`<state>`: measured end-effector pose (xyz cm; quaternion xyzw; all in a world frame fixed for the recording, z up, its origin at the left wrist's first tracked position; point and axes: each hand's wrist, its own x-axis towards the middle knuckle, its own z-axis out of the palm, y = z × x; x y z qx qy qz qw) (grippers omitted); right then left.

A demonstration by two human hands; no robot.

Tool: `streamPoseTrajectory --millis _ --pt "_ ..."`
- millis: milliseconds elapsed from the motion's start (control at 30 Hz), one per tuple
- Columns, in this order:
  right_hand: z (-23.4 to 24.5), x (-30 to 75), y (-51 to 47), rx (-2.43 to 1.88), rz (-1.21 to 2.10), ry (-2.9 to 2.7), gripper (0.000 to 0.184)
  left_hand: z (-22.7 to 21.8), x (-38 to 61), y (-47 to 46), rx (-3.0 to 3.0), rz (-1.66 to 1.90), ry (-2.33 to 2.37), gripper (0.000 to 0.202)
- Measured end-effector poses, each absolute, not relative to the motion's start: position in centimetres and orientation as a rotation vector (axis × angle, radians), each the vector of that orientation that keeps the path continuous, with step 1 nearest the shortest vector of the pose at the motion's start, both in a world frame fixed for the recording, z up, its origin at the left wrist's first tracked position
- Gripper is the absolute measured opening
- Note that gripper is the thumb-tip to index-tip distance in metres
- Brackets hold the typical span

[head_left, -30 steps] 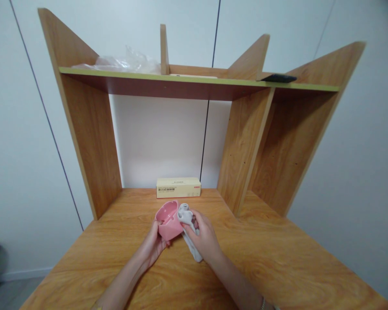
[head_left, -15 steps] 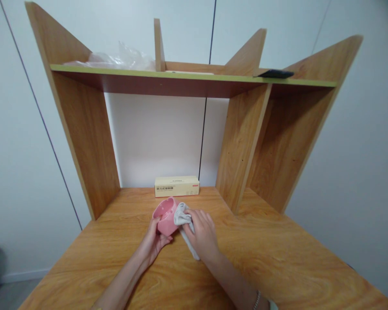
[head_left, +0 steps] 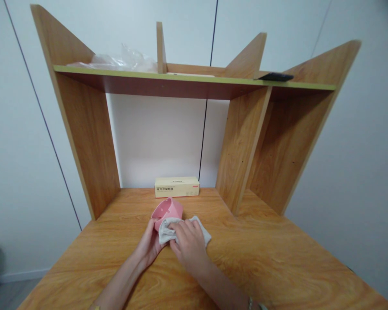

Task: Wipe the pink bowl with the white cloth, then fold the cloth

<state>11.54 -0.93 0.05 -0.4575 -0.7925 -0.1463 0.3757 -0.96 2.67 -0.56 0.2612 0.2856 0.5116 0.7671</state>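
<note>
A pink bowl-like container (head_left: 176, 209) is tilted on its side above the desk, its mouth turned to the upper left and small holes or pale spots on its inside. My left hand (head_left: 150, 244) grips it at the lower left, thumb at the rim and fingers underneath. Bunched in my right hand (head_left: 190, 243) is a light grey cloth (head_left: 166, 232), pressed against the container's near outer side. Part of the cloth spreads out to the right of my knuckles. The cloth hides the container's lower front.
Behind my hands a cream cling-film box (head_left: 177, 187) lies against the back of the wooden desk (head_left: 258, 258). A wooden shelf unit (head_left: 242, 150) rises around it. Up on the shelf are a clear plastic bag (head_left: 126, 59) and a dark flat object (head_left: 276, 76).
My right hand has moved the cloth left and down, from the container's right side to its near side. The container stays in my left hand at nearly the same place.
</note>
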Motion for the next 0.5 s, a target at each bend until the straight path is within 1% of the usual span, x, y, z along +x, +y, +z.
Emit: streamPoseTrajectory --millis 133,300,500 --pt "0.4 12.3 -0.8 -1.236 -0.302 -1.832 0.020 -1.5 -1.3 3.4 0.590 1.049 0.599 0.018" --pt "0.5 12.5 -0.7 -1.268 -0.198 -1.696 0.014 -1.6 -1.8 3.6 0.624 1.015 0.594 0.016" --pt "0.6 14.2 0.2 -1.305 -0.130 -1.580 0.016 -1.4 -2.4 3.5 0.634 0.997 0.565 0.011"
